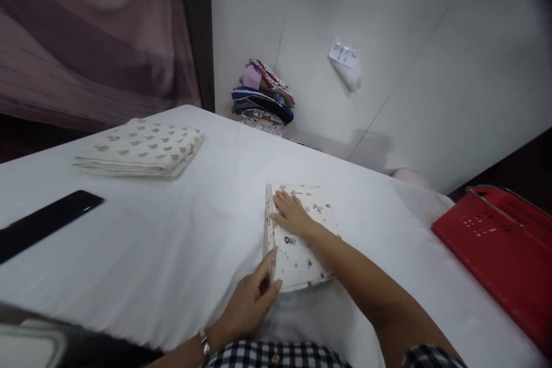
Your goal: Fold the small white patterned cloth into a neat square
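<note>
A folded white cloth (313,267) with small palm-tree and other dark prints lies on the white-covered table, its layered folds showing along the left edge. My right hand (293,213) rests flat on its upper left part, fingers stretched out. At the lower left edge of the cloth is my left hand (250,302), its index finger and thumb apart and touching the folds. The other fingers of that hand are mostly hidden. Farther left sits a second folded cloth (142,149), white with grey shapes.
A black phone-like slab (47,221) lies at the table's left. On the right stands a red plastic basket (491,253). Past the far table edge is a stack of folded clothes (263,98), and a paper label in plastic (346,66) lies on the pale surface beyond.
</note>
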A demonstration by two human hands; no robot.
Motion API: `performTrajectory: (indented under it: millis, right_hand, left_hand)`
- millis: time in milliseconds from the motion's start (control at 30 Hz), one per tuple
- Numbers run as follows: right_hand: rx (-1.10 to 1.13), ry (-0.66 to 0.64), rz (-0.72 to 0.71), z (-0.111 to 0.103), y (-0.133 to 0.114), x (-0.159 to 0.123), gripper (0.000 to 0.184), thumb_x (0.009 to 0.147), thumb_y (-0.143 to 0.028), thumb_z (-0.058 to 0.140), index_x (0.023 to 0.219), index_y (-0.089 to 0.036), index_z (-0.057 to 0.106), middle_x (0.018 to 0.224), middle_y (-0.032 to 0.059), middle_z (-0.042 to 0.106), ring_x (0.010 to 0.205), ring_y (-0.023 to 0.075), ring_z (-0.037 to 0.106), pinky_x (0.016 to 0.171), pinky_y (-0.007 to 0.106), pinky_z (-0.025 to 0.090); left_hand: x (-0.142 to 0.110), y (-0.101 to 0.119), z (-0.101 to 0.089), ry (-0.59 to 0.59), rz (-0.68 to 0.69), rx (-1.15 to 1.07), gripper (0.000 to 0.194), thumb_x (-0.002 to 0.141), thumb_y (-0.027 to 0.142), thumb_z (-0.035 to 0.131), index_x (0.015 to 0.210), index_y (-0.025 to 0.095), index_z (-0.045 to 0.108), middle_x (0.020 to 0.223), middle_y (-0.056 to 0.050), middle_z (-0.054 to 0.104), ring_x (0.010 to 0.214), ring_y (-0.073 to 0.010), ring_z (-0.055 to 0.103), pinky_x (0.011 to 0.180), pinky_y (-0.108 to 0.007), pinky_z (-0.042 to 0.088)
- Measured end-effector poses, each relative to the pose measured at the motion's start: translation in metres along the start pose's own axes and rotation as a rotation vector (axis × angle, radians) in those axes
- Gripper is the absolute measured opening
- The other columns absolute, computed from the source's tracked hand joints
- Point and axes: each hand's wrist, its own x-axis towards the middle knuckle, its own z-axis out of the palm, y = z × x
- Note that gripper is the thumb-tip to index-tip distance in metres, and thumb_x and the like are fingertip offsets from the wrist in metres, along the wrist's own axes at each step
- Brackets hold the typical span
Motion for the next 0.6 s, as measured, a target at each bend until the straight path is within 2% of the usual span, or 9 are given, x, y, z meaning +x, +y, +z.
performTrajectory:
  millis: [200,300,400,500,533,600]
  right_hand:
    - [-0.060,0.025,0.017,0.011,-0.001,0.026,0.075,0.089,-0.063,0.019,0.145,-0.014,0.017,0.152,0.0090,0.010,0.140,0.0239,0.004,0.111,0.048,0.002]
    - [-0.039,0.018,0.014,0.014,0.000,0.026,0.074,0.089,-0.063,0.020,0.146,-0.016,0.017,0.152,0.0084,0.009,0.140,0.0232,0.004,0.111,0.047,0.003]
    - [0.019,0.002,0.001,0.002,0.007,0.026,0.068,0.090,-0.058,0.021,0.145,-0.017,0.021,0.152,0.0084,0.013,0.140,0.0226,0.008,0.111,0.047,0.006]
    - [-0.002,0.067,0.062,-0.018,0.024,0.032,0.055,0.094,-0.044,0.023,0.142,-0.019,0.028,0.151,0.0055,0.020,0.140,0.0211,0.009,0.111,0.047,0.005]
    - [-0.025,0.057,0.105,-0.025,0.032,0.035,0.052,0.094,-0.039,0.026,0.142,-0.020,0.030,0.150,0.0047,0.023,0.140,0.0210,0.010,0.112,0.047,0.004]
    - [-0.048,-0.052,0.226,-0.037,0.050,0.042,0.051,0.090,-0.031,0.034,0.140,-0.022,0.035,0.146,0.0041,0.033,0.137,0.0227,0.019,0.111,0.046,0.008]
  left_hand:
    - [0.003,0.002,-0.003,-0.011,0.004,0.041,0.052,0.087,0.047,0.037,0.132,0.023,0.048,0.064,0.001,0.054,0.060,-0.0137,0.045,0.063,-0.025,0.041]
    - [0.003,0.001,-0.003,-0.004,0.022,0.045,0.052,0.086,0.048,0.038,0.128,0.023,0.052,0.070,-0.001,0.060,0.064,-0.0150,0.049,0.067,-0.027,0.043]
    - [0.002,0.002,-0.003,-0.003,0.018,0.053,0.052,0.085,0.048,0.039,0.129,0.023,0.052,0.073,-0.001,0.063,0.063,-0.0150,0.050,0.067,-0.027,0.044]
    - [0.001,0.003,-0.004,0.008,0.023,0.047,0.051,0.084,0.048,0.041,0.127,0.024,0.053,0.077,-0.003,0.066,0.067,-0.0167,0.054,0.069,-0.029,0.045]
    - [0.001,0.004,-0.004,0.013,0.030,0.043,0.051,0.084,0.049,0.041,0.127,0.024,0.054,0.077,-0.003,0.066,0.069,-0.0174,0.055,0.071,-0.030,0.046]
    - [0.001,0.002,-0.004,0.016,0.041,0.041,0.050,0.084,0.049,0.042,0.125,0.024,0.055,0.078,-0.004,0.067,0.072,-0.0180,0.055,0.072,-0.030,0.046]
